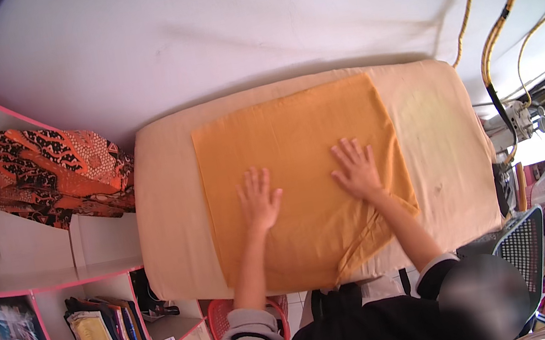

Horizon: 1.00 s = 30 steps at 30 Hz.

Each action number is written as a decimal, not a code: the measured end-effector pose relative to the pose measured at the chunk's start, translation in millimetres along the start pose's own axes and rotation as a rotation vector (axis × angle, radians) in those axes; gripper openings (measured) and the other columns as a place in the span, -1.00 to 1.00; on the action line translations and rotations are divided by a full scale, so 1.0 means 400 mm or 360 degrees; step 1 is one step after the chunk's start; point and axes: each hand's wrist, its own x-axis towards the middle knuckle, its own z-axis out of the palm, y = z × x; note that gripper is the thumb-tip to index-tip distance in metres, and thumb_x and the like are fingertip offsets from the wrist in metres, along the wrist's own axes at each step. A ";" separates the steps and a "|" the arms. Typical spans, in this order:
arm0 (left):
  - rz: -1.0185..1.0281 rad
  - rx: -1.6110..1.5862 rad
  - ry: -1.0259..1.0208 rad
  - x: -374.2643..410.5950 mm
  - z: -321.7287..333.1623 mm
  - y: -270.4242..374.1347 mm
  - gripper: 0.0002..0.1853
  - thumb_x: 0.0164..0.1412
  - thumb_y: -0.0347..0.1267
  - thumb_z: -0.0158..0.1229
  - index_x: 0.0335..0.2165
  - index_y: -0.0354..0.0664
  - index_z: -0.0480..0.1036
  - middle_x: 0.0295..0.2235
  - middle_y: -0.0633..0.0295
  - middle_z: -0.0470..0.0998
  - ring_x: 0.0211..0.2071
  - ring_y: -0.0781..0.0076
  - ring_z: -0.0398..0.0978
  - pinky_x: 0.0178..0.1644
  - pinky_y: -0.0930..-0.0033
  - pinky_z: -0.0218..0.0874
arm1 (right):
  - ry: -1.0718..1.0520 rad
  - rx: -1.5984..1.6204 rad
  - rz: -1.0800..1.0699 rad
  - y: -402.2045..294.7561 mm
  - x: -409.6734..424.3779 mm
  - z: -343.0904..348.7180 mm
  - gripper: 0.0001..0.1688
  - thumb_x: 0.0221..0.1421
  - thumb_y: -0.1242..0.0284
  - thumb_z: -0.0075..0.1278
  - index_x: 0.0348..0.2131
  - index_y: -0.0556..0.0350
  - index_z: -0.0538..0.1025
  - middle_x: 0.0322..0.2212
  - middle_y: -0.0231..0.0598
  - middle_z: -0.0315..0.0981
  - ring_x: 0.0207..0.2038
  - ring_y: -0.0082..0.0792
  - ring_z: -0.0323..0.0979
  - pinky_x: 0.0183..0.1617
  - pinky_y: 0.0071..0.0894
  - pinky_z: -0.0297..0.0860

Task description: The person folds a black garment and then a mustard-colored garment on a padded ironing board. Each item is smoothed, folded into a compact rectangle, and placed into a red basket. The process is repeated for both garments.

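A mustard-yellow cloth (293, 134) lies spread over a padded table with a beige cover (435, 142). My left hand (258, 199) rests palm down on the left half of the cloth, its fingers spread. On the right half, my right hand (358, 169) is also flat with the fingers apart, close to the cloth's right edge. Creases and a fold run through the cloth's lower right corner, below my right hand. Its near edge reaches the table's edge in front of my body.
Pink-edged shelves (56, 282) with folded fabrics (107, 330) stand at the left, a red-and-black patterned cloth (57, 173) above them. A red basket (217, 322) is below the table. Cables (492, 30) hang at the right, near a dark plastic basket (527, 251).
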 end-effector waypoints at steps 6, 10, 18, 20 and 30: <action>-0.0264 -0.0248 0.0201 -0.208 -0.033 -0.214 -0.37 0.12 -0.05 -0.06 0.08 -0.12 0.11 0.14 0.08 0.04 0.17 0.14 -0.06 0.19 -0.01 -0.29 | 0.0014 0.0027 0.0446 0.215 -0.152 -0.053 -0.37 0.12 0.11 -0.26 0.12 -0.04 0.13 0.13 -0.23 -0.04 0.19 -0.16 -0.10 0.22 0.06 -0.19; -0.0028 -0.0472 -0.0170 -0.338 -0.131 -0.171 -0.27 -0.10 0.06 0.15 -0.03 -0.15 0.25 -0.04 0.10 0.25 0.02 0.19 0.17 0.12 0.12 -0.15 | -0.0217 0.0422 0.0248 0.168 -0.259 -0.121 -0.43 -0.02 0.32 -0.14 0.01 0.10 0.25 0.00 -0.16 0.17 0.08 -0.18 0.10 0.16 -0.05 -0.04; -0.0110 -0.0467 -0.0268 -0.494 -0.180 -0.157 -0.37 -0.30 -0.04 0.34 -0.23 -0.12 0.41 -0.48 0.22 0.42 -0.34 0.28 0.36 -0.08 0.33 -0.01 | -0.0038 0.0594 0.0387 0.111 -0.401 -0.149 -0.48 -0.25 0.41 0.05 -0.18 0.14 0.39 -0.34 -0.17 0.43 -0.22 -0.15 0.38 -0.04 -0.24 0.19; -0.0194 -0.0529 -0.0410 -0.499 -0.182 -0.149 -0.53 -0.24 -0.16 0.33 -0.33 -0.16 0.43 -0.55 0.21 0.40 -0.44 0.31 0.36 -0.13 0.33 0.05 | -0.0156 0.0588 0.0506 0.121 -0.427 -0.153 -0.59 -0.30 0.51 0.13 -0.31 0.20 0.45 -0.43 -0.12 0.43 -0.30 -0.12 0.41 -0.19 -0.30 0.32; -0.0236 -0.1378 -0.0501 -0.655 -0.151 -0.221 -0.83 -0.11 -0.48 0.25 -0.50 -0.30 0.41 -0.48 0.20 0.55 -0.42 0.57 0.46 -0.38 0.54 0.25 | -0.0138 0.1190 0.0482 0.221 -0.607 -0.175 -0.86 -0.30 0.65 0.13 -0.62 0.29 0.43 -0.61 -0.32 0.42 -0.48 -0.57 0.35 -0.38 -0.50 0.29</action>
